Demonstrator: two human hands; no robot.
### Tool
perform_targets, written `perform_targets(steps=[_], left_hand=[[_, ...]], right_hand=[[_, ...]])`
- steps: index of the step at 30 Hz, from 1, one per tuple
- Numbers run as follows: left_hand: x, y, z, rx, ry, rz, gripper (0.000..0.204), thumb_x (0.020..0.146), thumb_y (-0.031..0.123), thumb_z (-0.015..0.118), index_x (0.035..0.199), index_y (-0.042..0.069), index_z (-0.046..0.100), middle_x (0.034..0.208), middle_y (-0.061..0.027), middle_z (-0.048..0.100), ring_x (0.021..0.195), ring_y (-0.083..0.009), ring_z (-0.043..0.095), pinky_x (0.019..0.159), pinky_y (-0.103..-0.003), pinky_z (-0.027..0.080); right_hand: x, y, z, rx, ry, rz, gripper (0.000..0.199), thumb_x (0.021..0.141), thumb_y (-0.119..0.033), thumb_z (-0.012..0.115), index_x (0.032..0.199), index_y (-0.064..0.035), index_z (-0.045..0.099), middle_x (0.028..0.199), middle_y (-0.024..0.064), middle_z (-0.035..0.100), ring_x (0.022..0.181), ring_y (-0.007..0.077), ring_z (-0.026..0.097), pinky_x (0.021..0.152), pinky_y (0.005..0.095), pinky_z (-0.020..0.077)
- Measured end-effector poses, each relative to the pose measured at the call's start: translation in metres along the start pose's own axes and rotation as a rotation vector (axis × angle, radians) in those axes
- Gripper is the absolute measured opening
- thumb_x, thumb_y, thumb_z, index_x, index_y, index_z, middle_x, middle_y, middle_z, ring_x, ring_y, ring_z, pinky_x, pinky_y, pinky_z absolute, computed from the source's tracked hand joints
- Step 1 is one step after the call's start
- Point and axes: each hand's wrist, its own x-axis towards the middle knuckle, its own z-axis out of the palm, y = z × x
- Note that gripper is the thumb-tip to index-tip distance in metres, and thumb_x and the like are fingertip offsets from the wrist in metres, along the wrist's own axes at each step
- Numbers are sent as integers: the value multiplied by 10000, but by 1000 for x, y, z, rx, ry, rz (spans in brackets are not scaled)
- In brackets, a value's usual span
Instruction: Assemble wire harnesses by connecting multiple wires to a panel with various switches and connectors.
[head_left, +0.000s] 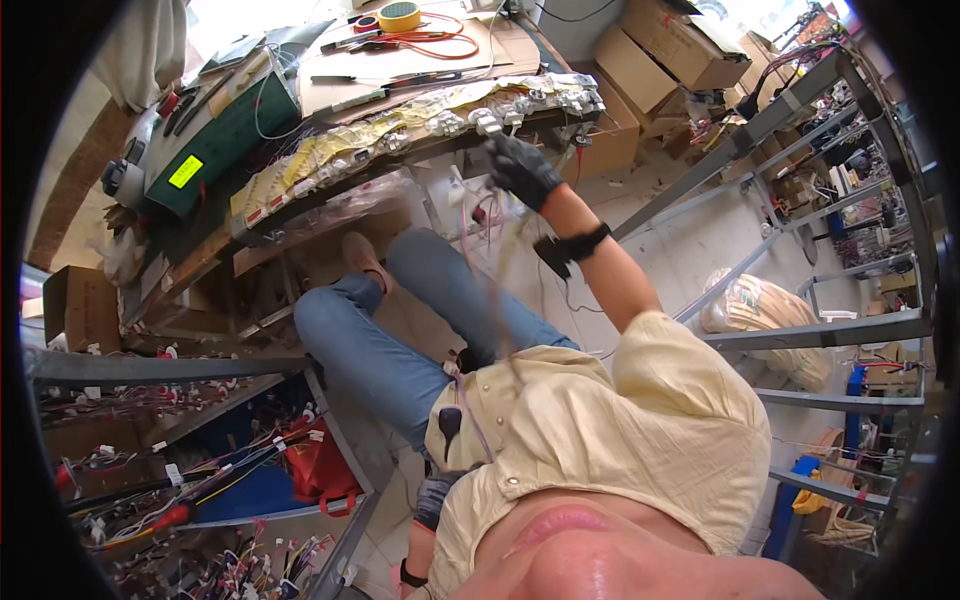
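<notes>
My right hand (pixel 522 172), in a dark glove, reaches to the front edge of the bench. Its fingers are curled close to a white connector (pixel 487 123) in a long row of white connector holders (pixel 385 140); whatever they grip is too small to name. Thin wires (pixel 487 215) hang just below that hand, and a blurred cable (pixel 497 290) runs down towards my lap. Low at my waist is my left hand (pixel 434 498) in a grey glove, its fingers largely hidden. Near it, a black oval piece (pixel 450 421) hangs against my shirt.
Tape rolls (pixel 399 15) and an orange cord (pixel 440 42) lie on the bench board. A green box with a lit yellow display (pixel 186 171) stands left. Metal racks with wire bundles flank both sides; cardboard boxes (pixel 680 45) and a wrapped bundle (pixel 765 315) are at right.
</notes>
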Motion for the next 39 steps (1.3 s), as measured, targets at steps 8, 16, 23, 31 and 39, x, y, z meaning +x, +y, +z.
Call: perform_targets(steps=[8,16,23,31,39], left_hand=[[-33,-15,-14,-1,162,-62,192,794,231,699,839,59,628,681,-150,611,621,-326,606,554,-410,455],[30,-33,3,-127,131,133,178,790,201,711,814,49,622,688,-158,613,621,-330,604,559,-410,455],[50,4,-40,20,294,-86,169,830,201,673,841,38,631,722,-169,624,642,-350,605,583,-414,471],[173,167,-125,154,-67,429,230,798,264,699,920,80,636,760,-150,630,659,-320,626,576,-375,498],[408,305,-171,146,-99,1119,241,902,115,562,1128,48,614,1027,-95,656,814,-182,655,704,-294,543]], right_hand=[[-184,72,-67,-221,-839,-160,363,867,-214,552,1192,-55,564,1134,144,607,1088,255,552,942,352,429],[13,131,-187,-1001,-16,308,174,791,-198,580,789,-45,663,832,231,638,804,378,632,718,449,505],[-18,43,-159,-315,132,433,334,875,-347,567,884,-15,610,790,205,644,744,373,619,717,450,472],[-53,111,-93,347,-90,26,315,806,-304,683,951,-66,537,792,105,579,739,268,562,676,404,479],[-360,-78,-178,935,202,714,245,930,-115,434,1112,-22,569,1143,122,603,1068,201,570,900,308,465]])
